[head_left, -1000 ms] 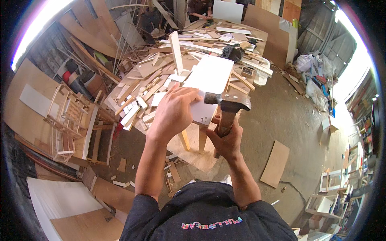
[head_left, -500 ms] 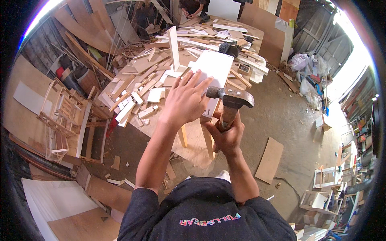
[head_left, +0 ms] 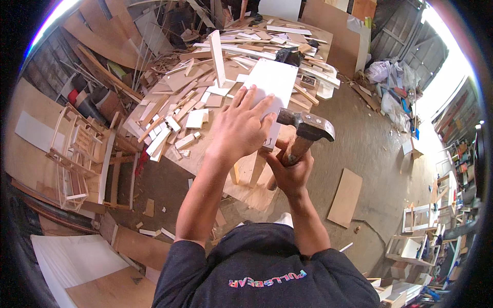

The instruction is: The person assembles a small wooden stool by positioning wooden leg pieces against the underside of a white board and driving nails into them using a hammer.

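Observation:
A narrow white board point(head_left: 277, 74) lies atop a small wooden stand with legs, just ahead of me. My left hand point(head_left: 239, 126) rests on its left side, fingers spread and flat, thumb reaching toward the near end. A couple of nails point(head_left: 269, 140) show near that end, beside my thumb. In my right hand point(head_left: 292, 172) is a claw hammer point(head_left: 308, 124), gripped by its wooden handle, with the head raised at the board's right edge. Part of the handle and the stand under the board are hidden by my hands.
Wood offcuts point(head_left: 195, 118) cover the work table point(head_left: 251, 197) ahead. One upright white strip point(head_left: 217, 59) stands among them. A brown panel point(head_left: 344, 197) lies on the floor at right. Wooden frames point(head_left: 77, 149) stand at left, and plastic bags point(head_left: 390, 77) are heaped at far right.
The hammer and my right hand have shifted slightly right, away from the board's edge. My left hand stays flat on the board. At the far end, a person's hands have left the view.

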Demonstrator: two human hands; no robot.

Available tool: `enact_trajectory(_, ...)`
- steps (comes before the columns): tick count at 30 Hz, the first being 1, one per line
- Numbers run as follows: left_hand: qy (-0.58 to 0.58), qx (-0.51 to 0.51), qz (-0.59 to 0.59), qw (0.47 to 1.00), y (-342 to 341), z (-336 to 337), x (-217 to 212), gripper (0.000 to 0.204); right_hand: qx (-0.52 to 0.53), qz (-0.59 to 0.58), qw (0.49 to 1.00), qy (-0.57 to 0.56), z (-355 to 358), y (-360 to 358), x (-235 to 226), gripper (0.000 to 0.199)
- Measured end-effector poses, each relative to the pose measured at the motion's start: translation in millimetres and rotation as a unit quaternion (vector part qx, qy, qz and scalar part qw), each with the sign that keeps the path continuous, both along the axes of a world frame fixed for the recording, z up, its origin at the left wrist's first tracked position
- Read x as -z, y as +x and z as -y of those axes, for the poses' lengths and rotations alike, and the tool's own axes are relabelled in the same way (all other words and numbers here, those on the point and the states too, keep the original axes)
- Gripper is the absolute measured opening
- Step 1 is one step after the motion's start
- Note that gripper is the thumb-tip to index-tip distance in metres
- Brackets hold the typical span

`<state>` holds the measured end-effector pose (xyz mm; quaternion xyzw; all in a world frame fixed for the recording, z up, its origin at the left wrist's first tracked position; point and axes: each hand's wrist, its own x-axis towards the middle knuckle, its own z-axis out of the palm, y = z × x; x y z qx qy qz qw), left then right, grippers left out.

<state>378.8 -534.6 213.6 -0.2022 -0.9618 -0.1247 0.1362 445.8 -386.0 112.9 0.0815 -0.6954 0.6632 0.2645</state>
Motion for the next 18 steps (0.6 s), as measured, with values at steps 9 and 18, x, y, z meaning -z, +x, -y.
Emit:
enact_trajectory(9, 0.012, 0.016, -0.041, 0.999, -11, 3, 6, 0.062, 0.023, -0.001, 1.0, -0.002, -1, -11, 8, 0.064)
enact_trajectory(18, 0.017, 0.014, -0.016, 1.0, -10, 5, 3, 0.057, 0.026, -0.01, 0.999, 0.025, 0, -11, 5, 0.062)
